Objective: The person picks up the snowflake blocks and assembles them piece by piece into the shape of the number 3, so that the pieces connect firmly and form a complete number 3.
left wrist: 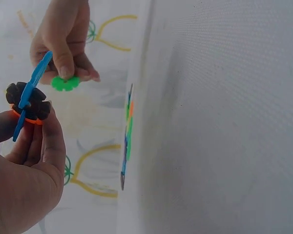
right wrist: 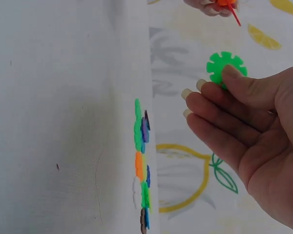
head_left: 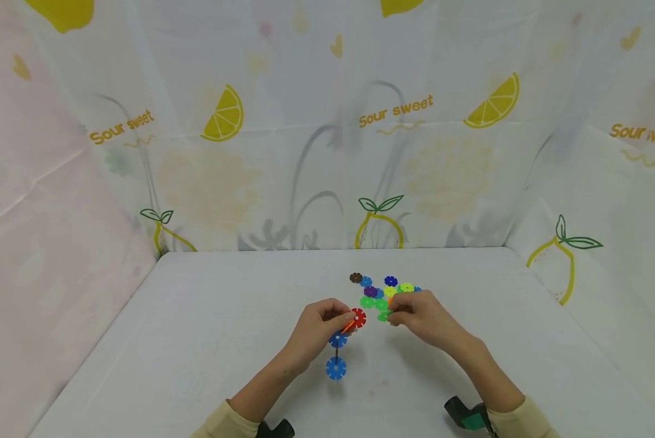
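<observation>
My left hand (head_left: 313,336) grips a chain of notched plastic snowflake discs. In the head view a red disc (head_left: 359,318) sits at its upper end, then an edge-on orange disc (head_left: 349,326), a blue disc (head_left: 337,339), a dark disc seen edge-on and a lower blue disc (head_left: 335,368). The left wrist view shows the dark disc (left wrist: 39,108) crossed by a blue one. Right of the chain, apart from it, my right hand (head_left: 428,319) pinches a green disc (right wrist: 216,67) between thumb and index finger; its other fingers extend loosely.
Several loose discs lie on the white table (head_left: 223,304) beyond my hands, among them a brown disc (head_left: 356,278), a purple disc (head_left: 370,292) and a dark blue disc (head_left: 391,281). A lemon-printed cloth (head_left: 283,182) stands behind the table and along its sides.
</observation>
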A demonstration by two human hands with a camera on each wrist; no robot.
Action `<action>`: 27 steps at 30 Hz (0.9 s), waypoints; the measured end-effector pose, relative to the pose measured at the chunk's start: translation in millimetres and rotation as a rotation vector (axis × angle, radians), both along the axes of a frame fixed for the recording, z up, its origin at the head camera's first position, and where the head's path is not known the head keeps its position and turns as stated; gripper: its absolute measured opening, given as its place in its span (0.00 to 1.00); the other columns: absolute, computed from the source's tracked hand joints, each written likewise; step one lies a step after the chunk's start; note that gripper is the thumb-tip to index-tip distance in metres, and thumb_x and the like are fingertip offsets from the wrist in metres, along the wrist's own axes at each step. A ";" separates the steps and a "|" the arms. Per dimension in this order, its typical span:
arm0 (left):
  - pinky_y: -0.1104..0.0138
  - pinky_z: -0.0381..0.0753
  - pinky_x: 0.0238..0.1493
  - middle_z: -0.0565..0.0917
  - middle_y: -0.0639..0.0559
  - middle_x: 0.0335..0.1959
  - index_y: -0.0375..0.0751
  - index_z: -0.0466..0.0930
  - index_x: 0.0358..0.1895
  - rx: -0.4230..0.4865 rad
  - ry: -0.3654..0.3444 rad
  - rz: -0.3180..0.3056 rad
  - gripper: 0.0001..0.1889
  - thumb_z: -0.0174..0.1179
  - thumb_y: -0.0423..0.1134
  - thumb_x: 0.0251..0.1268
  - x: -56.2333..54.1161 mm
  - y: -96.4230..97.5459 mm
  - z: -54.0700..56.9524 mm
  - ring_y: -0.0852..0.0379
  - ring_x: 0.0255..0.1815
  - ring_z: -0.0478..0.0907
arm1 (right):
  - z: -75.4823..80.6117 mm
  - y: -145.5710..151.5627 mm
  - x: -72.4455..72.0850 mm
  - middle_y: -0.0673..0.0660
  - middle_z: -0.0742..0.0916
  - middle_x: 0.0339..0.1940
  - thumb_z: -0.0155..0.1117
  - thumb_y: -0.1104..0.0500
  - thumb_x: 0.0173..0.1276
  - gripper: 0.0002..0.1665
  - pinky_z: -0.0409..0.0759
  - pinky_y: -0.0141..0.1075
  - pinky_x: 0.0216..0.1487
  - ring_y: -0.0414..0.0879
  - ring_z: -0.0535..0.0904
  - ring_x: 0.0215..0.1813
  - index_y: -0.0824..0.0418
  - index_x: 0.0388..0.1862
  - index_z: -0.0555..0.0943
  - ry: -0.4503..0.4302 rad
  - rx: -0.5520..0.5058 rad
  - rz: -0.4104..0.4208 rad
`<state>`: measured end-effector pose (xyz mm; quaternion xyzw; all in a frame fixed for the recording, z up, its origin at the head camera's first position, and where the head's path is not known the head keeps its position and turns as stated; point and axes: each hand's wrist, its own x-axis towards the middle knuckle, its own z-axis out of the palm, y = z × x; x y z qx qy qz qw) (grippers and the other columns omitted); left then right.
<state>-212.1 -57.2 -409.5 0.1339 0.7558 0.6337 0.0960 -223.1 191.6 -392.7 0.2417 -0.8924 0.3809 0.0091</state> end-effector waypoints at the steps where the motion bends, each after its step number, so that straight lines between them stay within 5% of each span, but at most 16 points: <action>1: 0.72 0.82 0.37 0.87 0.46 0.39 0.38 0.83 0.45 0.000 0.000 0.002 0.15 0.62 0.47 0.69 -0.1 0.2 0.2 0.58 0.36 0.83 | 0.4 -1.8 1.2 0.53 0.87 0.27 0.69 0.67 0.63 0.03 0.81 0.30 0.34 0.53 0.82 0.32 0.61 0.31 0.84 0.003 -0.011 0.002; 9: 0.71 0.82 0.37 0.86 0.46 0.38 0.39 0.83 0.45 0.005 -0.002 0.005 0.15 0.62 0.48 0.68 -1.2 -0.7 0.1 0.57 0.36 0.82 | 4.9 -12.4 9.0 0.54 0.86 0.24 0.71 0.66 0.61 0.08 0.78 0.30 0.29 0.36 0.75 0.27 0.56 0.26 0.82 0.079 -0.059 0.030; 18: 0.71 0.82 0.36 0.87 0.45 0.38 0.38 0.83 0.45 0.020 0.007 -0.001 0.15 0.62 0.48 0.68 0.3 0.7 1.1 0.57 0.35 0.83 | 4.4 -16.3 10.9 0.56 0.87 0.26 0.72 0.67 0.60 0.08 0.80 0.29 0.28 0.35 0.75 0.26 0.57 0.27 0.83 0.130 -0.103 0.051; 27: 0.72 0.82 0.36 0.86 0.44 0.37 0.37 0.83 0.44 0.049 0.013 -0.001 0.15 0.62 0.47 0.69 2.8 1.8 1.9 0.57 0.35 0.82 | 1.9 -20.6 12.7 0.51 0.89 0.28 0.71 0.70 0.60 0.07 0.85 0.28 0.39 0.35 0.84 0.33 0.58 0.29 0.85 0.250 -0.136 0.124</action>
